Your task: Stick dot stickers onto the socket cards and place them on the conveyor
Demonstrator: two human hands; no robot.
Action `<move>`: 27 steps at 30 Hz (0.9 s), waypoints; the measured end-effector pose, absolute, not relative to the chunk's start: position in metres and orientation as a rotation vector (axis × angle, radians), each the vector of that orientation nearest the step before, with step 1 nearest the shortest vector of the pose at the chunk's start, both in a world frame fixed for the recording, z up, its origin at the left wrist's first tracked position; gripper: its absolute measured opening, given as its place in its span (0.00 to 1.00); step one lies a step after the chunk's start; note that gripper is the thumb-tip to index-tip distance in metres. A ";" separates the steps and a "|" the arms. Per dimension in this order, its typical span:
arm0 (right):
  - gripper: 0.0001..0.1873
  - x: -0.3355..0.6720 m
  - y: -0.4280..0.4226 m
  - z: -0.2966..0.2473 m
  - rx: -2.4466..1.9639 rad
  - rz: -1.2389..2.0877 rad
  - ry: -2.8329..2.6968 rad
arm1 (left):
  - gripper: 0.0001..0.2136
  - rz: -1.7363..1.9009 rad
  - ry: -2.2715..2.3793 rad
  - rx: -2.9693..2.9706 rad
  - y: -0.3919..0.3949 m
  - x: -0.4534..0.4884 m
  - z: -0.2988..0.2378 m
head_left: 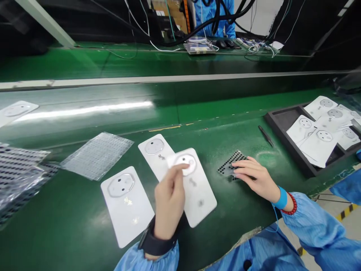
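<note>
My left hand [170, 195], with a black band at its wrist, is over a white panel [199, 195] that has an oval socket-like face. Its thumb and index finger are bent close together at that face; anything between them is too small to make out. My right hand [256, 178], in a blue wrist strap and red beads, lies with outstretched fingers on a small sheet of black dots [225, 165]. Partly under the first panel is a second white panel [153, 150]. A third white panel [128, 210] lies left of my left hand.
A dark tray [310, 171] with several white panels stands at right, black tweezers [266, 136] beside it. At left lie a clear sheet [97, 156] and larger dotted sheets [17, 177]. Beyond a raised ledge, cables [180, 39] hang before a person in blue [214, 17].
</note>
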State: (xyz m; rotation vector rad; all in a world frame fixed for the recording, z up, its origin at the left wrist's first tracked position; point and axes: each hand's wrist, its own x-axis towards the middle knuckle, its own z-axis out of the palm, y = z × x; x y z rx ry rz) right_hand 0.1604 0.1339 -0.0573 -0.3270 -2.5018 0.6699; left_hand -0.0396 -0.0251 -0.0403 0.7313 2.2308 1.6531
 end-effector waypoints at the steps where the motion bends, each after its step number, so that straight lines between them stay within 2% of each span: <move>1: 0.07 0.158 0.134 -0.052 -0.326 0.657 -2.444 | 0.12 1.532 2.182 0.787 -0.024 -0.035 -0.041; 4: 0.08 0.153 0.131 -0.037 -0.195 0.564 -2.408 | 0.17 1.370 1.898 0.838 -0.018 -0.023 -0.041; 7: 0.09 0.150 0.127 -0.031 -0.036 0.499 -2.489 | 0.19 1.393 1.741 0.781 -0.014 -0.015 -0.040; 11: 0.13 0.142 0.125 -0.029 0.026 0.738 -2.569 | 0.14 1.517 1.782 0.743 -0.014 -0.014 -0.042; 16: 0.06 0.115 0.114 -0.030 -0.043 0.939 -2.358 | 0.13 1.526 1.771 0.782 -0.014 -0.011 -0.043; 27: 0.06 0.107 0.095 -0.048 -0.140 0.671 -2.302 | 0.15 1.515 1.808 0.810 -0.014 -0.005 -0.044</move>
